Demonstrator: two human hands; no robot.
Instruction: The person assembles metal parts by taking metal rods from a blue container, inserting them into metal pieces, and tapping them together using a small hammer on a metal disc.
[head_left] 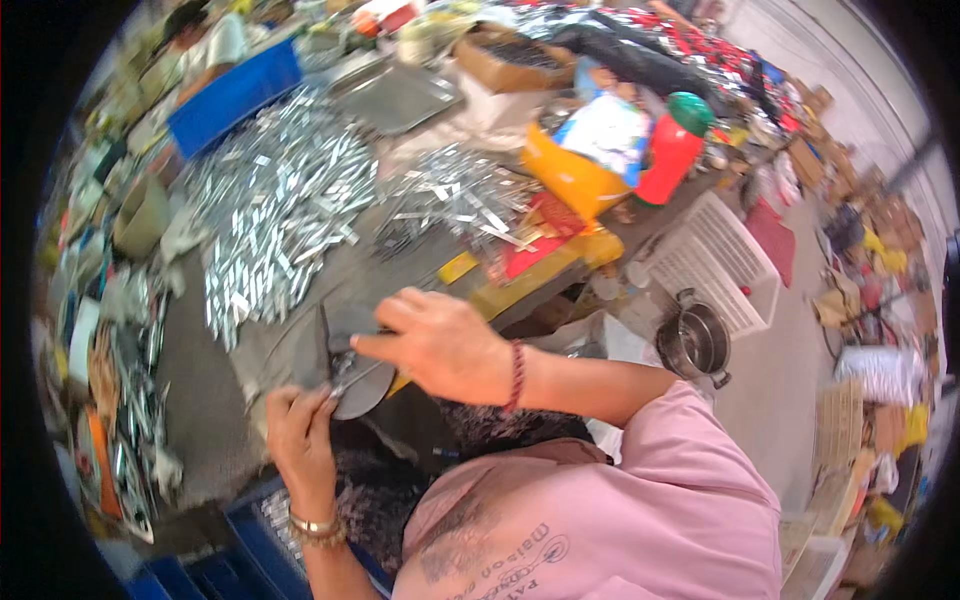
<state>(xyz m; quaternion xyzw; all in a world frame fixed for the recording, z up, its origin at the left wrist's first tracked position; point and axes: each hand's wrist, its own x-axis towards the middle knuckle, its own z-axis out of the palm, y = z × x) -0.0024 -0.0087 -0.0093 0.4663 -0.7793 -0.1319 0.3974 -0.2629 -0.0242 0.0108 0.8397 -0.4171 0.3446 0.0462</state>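
Note:
My left hand (300, 430) pinches one end of a slim shiny metal strip (350, 376) between thumb and fingertips. That strip slants over a dark round plate (368, 393) at the table's near edge. From the right, my right hand (440, 345) reaches across with curled fingers and its foremost finger at the strip's far end. What those fingers grip, if anything, is hidden. Just beyond them stands a dark grey block (348, 322). Past the hands lie a large heap of silvery metal strips (290, 190) and a smaller pile of metal parts (460, 195).
A blue bin (235, 98), a metal tray (395, 95) and a cardboard box (515, 58) stand at the back. Right of the small pile are an orange container (570, 172) and a red bottle with green top (675, 150). A pot (693, 342) and white crate (715, 262) sit at right.

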